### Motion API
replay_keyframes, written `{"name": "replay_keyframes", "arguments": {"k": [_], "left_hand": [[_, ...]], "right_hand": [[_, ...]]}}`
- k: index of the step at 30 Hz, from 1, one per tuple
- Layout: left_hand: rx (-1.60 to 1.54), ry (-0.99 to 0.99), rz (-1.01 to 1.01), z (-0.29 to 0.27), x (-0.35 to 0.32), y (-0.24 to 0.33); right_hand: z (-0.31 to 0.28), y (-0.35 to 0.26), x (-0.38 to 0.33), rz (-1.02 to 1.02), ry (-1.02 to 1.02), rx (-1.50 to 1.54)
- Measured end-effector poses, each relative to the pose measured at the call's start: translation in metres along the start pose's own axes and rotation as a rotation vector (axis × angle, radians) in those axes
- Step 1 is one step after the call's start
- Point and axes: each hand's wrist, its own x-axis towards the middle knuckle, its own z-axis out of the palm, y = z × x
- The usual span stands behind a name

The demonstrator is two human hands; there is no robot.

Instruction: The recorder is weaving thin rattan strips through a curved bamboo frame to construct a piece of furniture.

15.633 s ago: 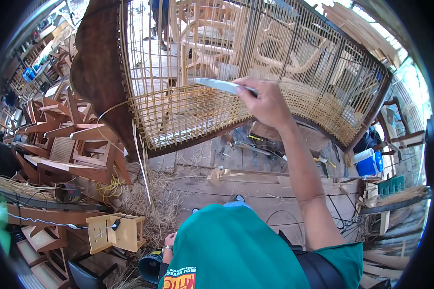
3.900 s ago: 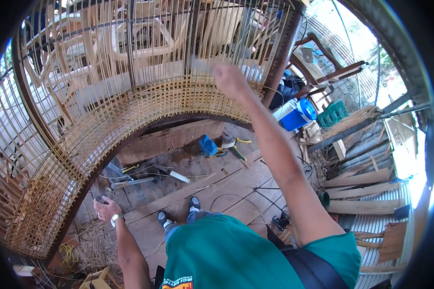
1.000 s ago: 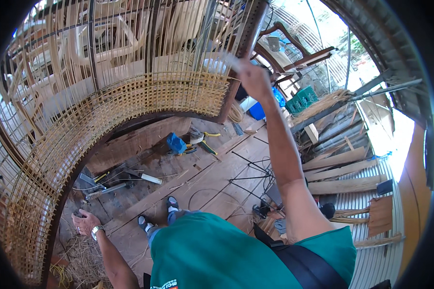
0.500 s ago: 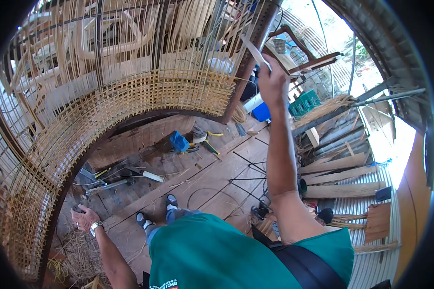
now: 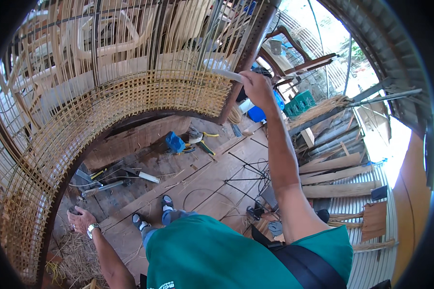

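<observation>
A large curved dark wooden frame (image 5: 152, 114) fills the upper left, with a woven cane panel (image 5: 130, 101) along its inner curve and loose upright cane strands (image 5: 125, 53) above the weave. My right hand (image 5: 259, 89) is closed around a pale flat stick (image 5: 226, 74), at the frame's right post. The stick points left, its tip among the strands just at the weave's upper edge. My left hand (image 5: 83, 220) hangs low at the left, near the frame's curved side, its fingers apart and nothing seen in it. Whether it touches the frame I cannot tell.
Below the frame lie a blue bundle (image 5: 174, 142), yellow-handled pliers (image 5: 208, 135) and a white-handled tool (image 5: 149, 177). Thin black rods (image 5: 248, 179) cross the floor. Cane scraps (image 5: 79, 253) pile at lower left. A wooden chair frame (image 5: 304, 62) and green crate (image 5: 300, 103) stand at right.
My right hand has moved left and down, and the stick has swung from pointing steeply up to nearly level, onto the weave's upper edge. The left hand stays nearly in place.
</observation>
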Motion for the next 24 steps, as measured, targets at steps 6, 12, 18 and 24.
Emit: {"name": "replay_keyframes", "arguments": {"k": [6,12,18,24], "left_hand": [[0.011,-0.051,-0.024,-0.009,-0.009,0.01],[-0.304,-0.178,-0.023,-0.02,-0.007,0.019],[-0.608,-0.295,-0.039,-0.037,-0.009,0.041],[-0.939,-0.44,0.006,-0.06,-0.026,0.089]], "right_hand": [[-0.009,0.009,-0.017,0.01,0.165,-0.064],[-0.032,-0.013,-0.035,0.293,0.297,0.103],[-0.025,-0.024,-0.067,0.279,0.211,0.211],[0.067,-0.022,-0.199,0.423,-0.036,0.559]]}}
